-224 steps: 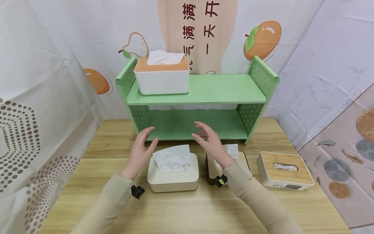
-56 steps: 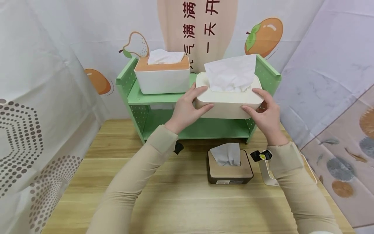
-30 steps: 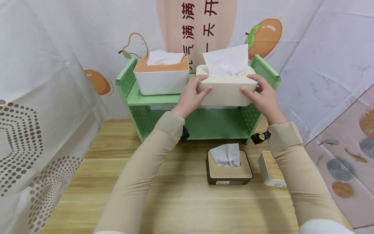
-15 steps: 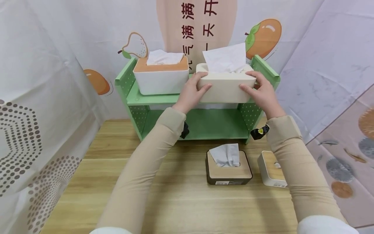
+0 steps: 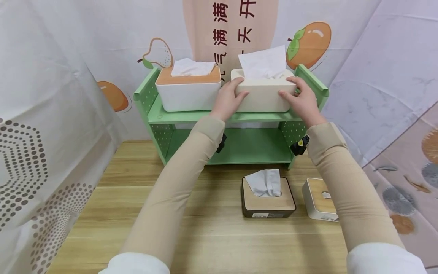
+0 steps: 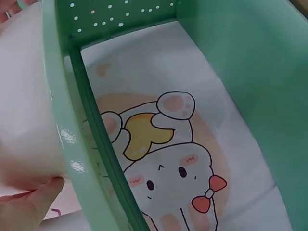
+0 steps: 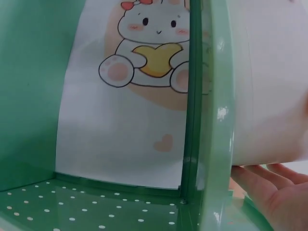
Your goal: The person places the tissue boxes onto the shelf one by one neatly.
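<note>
"Holding what?"
"Gripping a cream, rounded plastic tissue box, with white tissue poking out, between left hand and right hand."
"Set where?"
"On the upper shelf of a green perforated rack, beside a white, wood-lidded, tissue-holding box."

A plain cream tissue box, a white box at left topped in orange-brown, a green shelf with pale-dotted sides and a near table in yellow-brown wood grain meet a white far backdrop printed with orange fruit and dark-red characters.
</note>
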Motion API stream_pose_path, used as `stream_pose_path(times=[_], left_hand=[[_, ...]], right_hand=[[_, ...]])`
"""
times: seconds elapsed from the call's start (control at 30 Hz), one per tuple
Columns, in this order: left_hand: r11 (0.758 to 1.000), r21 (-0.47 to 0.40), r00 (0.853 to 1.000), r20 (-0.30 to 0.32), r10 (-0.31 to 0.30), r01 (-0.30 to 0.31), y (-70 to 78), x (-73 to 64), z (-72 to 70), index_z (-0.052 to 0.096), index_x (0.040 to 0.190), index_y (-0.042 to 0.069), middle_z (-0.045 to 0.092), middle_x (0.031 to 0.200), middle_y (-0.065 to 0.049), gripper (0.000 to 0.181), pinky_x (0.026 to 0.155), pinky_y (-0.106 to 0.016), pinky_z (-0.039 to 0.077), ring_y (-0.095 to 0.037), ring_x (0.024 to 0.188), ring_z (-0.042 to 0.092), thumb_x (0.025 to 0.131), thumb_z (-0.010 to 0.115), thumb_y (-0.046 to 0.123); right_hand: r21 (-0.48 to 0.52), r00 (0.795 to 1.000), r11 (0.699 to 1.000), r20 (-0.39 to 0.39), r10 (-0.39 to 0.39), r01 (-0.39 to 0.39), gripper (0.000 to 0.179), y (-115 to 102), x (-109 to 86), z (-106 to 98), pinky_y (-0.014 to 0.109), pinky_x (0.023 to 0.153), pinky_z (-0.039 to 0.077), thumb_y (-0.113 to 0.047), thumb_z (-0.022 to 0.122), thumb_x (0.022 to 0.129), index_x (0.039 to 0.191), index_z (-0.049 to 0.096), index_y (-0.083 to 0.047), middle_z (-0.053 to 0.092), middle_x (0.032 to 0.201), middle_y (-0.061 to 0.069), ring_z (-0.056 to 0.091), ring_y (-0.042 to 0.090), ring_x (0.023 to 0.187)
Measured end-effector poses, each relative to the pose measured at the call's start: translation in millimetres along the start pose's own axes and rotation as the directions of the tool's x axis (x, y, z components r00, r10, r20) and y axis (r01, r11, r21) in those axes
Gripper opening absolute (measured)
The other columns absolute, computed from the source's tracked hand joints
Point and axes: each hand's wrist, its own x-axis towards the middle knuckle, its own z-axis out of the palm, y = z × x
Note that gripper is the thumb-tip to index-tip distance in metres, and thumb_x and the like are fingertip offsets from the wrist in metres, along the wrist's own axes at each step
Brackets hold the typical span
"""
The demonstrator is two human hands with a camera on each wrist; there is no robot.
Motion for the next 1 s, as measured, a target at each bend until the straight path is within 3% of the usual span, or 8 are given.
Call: stream_pose_path(times=[0.33,0.7,0.9,1.0], left_hand=[[0.999,0.029,0.999,-0.011,-0.033,0.034,4.6,11.4,2.4,0.041,0.143,0.02,0.047,0.142,-0.006,0.05,0.107,-0.03,0.035,-0.019,0.129,0.045,0.096,0.053,0.035],[0.998,-0.007,0.998,-0.012,-0.066,0.066,4.6,16.2,6.3,0.04,0.144,0.022,0.046,0.142,-0.009,0.049,0.106,-0.033,0.037,-0.022,0.127,0.047,0.097,0.052,0.033],[0.997,0.016,0.998,-0.01,-0.07,0.07,6.7,16.5,5.4,0.04,0.144,0.021,0.041,0.145,-0.01,0.05,0.108,-0.033,0.035,-0.023,0.13,0.044,0.097,0.052,0.033],[0.998,0.028,0.998,-0.027,-0.061,0.062,8.0,15.5,5.0,0.042,0.143,0.019,0.033,0.151,-0.013,0.049,0.112,-0.033,0.03,-0.025,0.136,0.037,0.097,0.052,0.033]], right_hand=[[-0.032,1.0,0.999,-0.015,0.014,-0.014,0.056,-0.8,11.6,3.7,0.042,0.103,0.041,-0.033,0.06,0.092,0.142,0.04,-0.018,0.035,0.151,0.007,0.048,0.031,0.124],[-0.065,1.0,0.998,-0.01,0.014,-0.015,0.055,1.3,14.1,6.5,0.046,0.1,0.041,-0.034,0.056,0.094,0.144,0.036,-0.021,0.036,0.149,0.014,0.047,0.033,0.123],[-0.078,1.0,0.997,0.003,0.01,-0.01,0.056,1.4,15.0,6.5,0.048,0.103,0.04,-0.033,0.055,0.095,0.145,0.035,-0.021,0.032,0.152,0.011,0.044,0.034,0.129],[-0.095,1.0,0.995,-0.014,-0.017,0.015,0.055,2.3,15.4,6.9,0.047,0.103,0.04,-0.032,0.056,0.095,0.144,0.037,-0.018,0.035,0.151,0.01,0.043,0.033,0.13]])
